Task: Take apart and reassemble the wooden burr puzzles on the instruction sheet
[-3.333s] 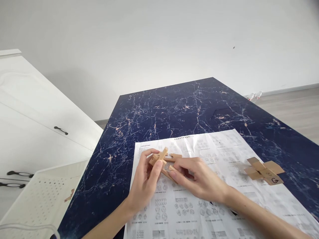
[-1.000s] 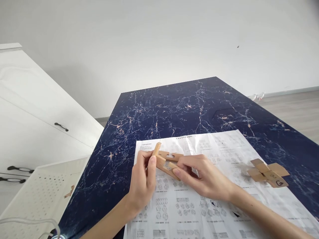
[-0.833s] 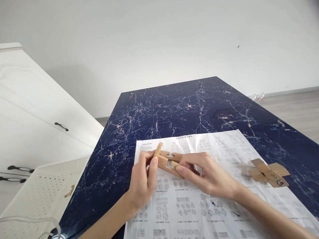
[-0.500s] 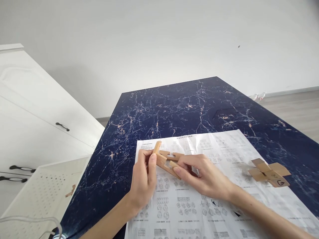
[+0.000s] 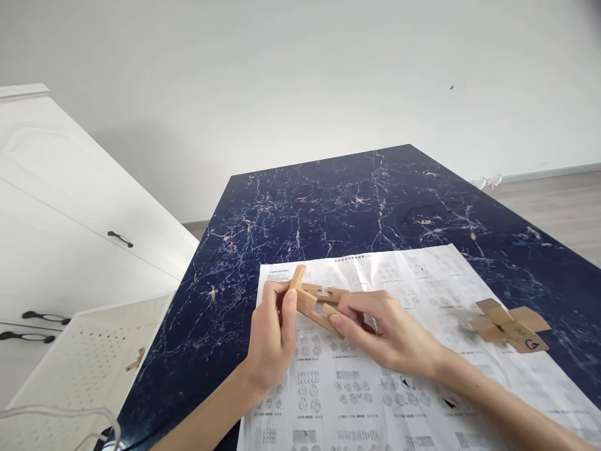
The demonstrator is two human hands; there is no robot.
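the left hand (image 5: pixel 272 335) is closed around a short wooden piece (image 5: pixel 295 280) that stands nearly upright, its top end poking out above the fingers. the right hand (image 5: pixel 387 329) pinches the near end of a notched wooden bar (image 5: pixel 319 314), fingers closed on it. both hold the pieces just above the printed instruction sheet (image 5: pixel 422 388) on the dark marble table (image 5: pixel 328 200), seemingly so the notches can meet at the joint by the left hand. the bar's long axis runs from that joint down-right towards the right palm; a second bar (image 5: pixel 331 292) behind it lies more level. a finished wooden cross (image 5: pixel 509 322) rests well apart, to the right.
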